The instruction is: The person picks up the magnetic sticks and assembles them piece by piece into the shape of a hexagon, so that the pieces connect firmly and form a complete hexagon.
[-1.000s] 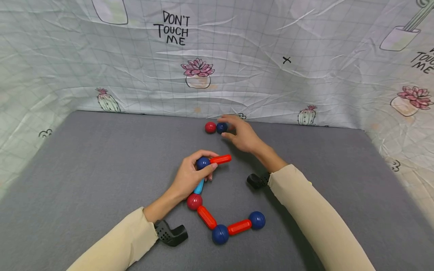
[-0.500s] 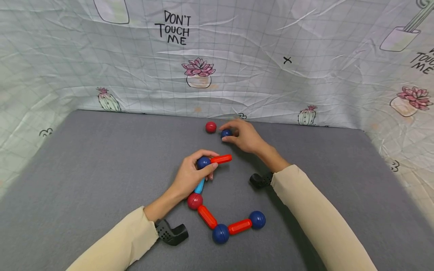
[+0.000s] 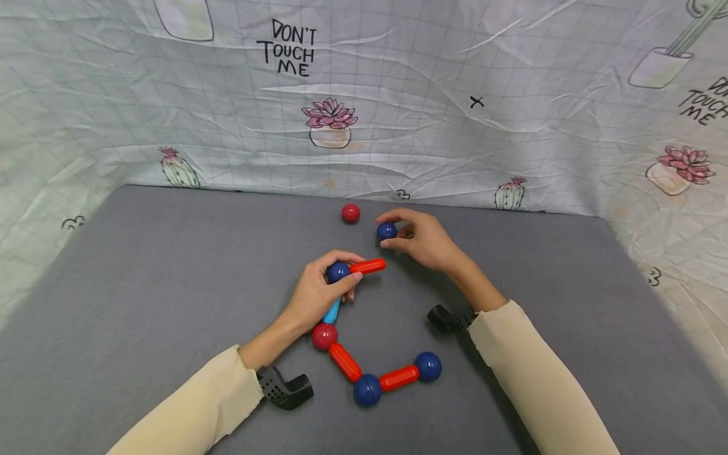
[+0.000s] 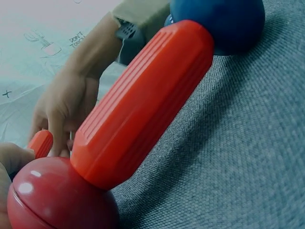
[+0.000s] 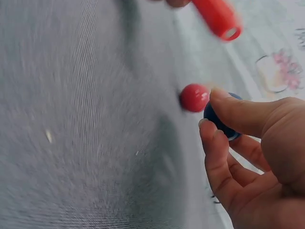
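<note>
While the left hand (image 3: 318, 291) pinches a ribbed red rod (image 3: 368, 266), the right hand (image 3: 426, 240) pinches a glossy blue ball (image 3: 387, 231).

Glossy smooth plastic balls (image 3: 386, 231), ribbed glossy plastic rods (image 4: 143, 102), matt woven grey mat (image 3: 170, 265), creased printed cloth backdrop (image 3: 398, 114)

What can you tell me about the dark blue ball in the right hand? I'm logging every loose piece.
The dark blue ball is small, round and glossy, likely plastic, with a light highlight on top. The right hand pinches it between thumb and fingertips, just above the grey mat. It touches no other piece: the loose red ball lies apart behind it, and the free end of the red rod lies nearer the person, short of it.
</note>
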